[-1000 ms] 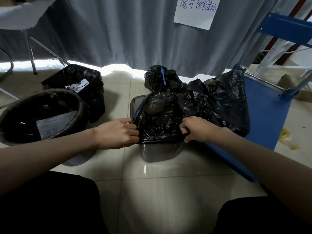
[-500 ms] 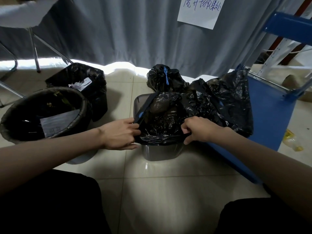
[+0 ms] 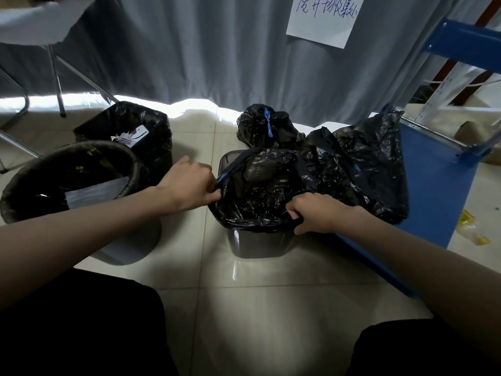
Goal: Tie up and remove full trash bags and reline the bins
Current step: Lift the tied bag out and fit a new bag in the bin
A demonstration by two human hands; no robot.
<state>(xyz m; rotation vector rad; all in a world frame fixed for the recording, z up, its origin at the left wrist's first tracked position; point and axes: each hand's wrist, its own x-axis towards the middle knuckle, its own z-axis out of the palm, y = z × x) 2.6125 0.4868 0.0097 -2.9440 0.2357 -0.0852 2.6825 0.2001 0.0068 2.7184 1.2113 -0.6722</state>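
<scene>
A small grey bin (image 3: 259, 244) stands on the tiled floor in front of me with a black liner bag (image 3: 260, 196) draped over its rim. My left hand (image 3: 189, 188) pinches the liner's edge at the bin's left rim. My right hand (image 3: 317, 213) grips the liner at the near right corner. Behind the bin lies a tied black trash bag (image 3: 267, 126) with a blue tie. Another black bag (image 3: 371, 164) leans against the blue frame on the right.
A round bin (image 3: 78, 175) lined in black holds paper at the left, with a square lined bin (image 3: 141, 128) behind it. A blue metal rack (image 3: 433, 180) stands on the right. A grey curtain (image 3: 217, 50) hangs behind. Yellow litter (image 3: 471, 232) lies at the far right.
My left hand has slid farther back along the bin's left rim with the liner edge. My right hand has stayed at the near right corner.
</scene>
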